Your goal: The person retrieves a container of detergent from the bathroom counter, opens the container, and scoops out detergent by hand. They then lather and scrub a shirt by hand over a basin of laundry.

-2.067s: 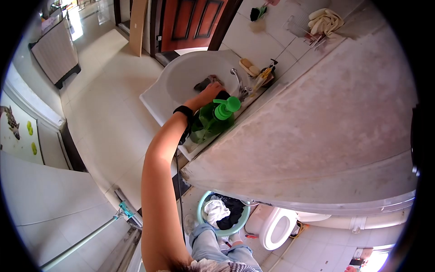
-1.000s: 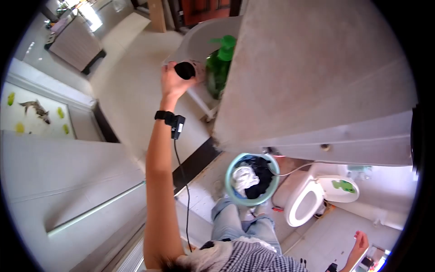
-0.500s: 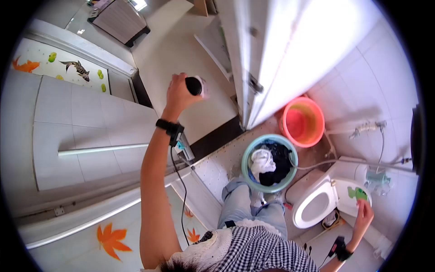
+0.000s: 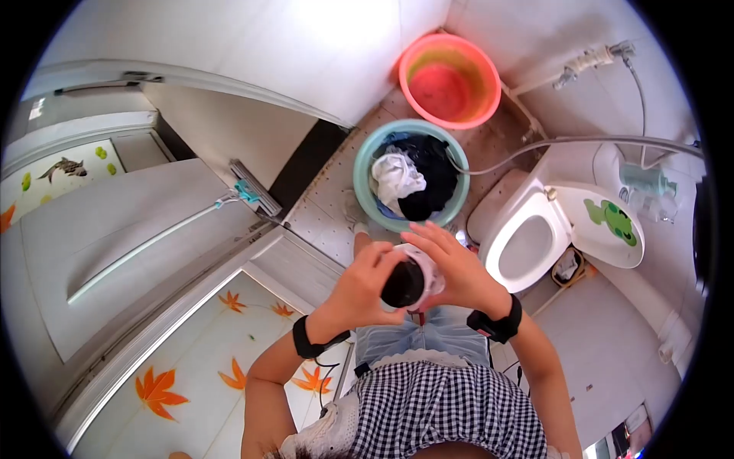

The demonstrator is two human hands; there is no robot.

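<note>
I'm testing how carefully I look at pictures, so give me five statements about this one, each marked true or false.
1. The container stands on the floor. False: the left hand and the right hand hold it between them.
2. A white cloth lies in the pale green basin. True.
3. The toilet lid is down over the seat. False: it is open, showing a green sticker.
4. The pink bucket is beside the basin. True.
5. Only one wrist wears a black band. False: there is a black band on each wrist.
</note>
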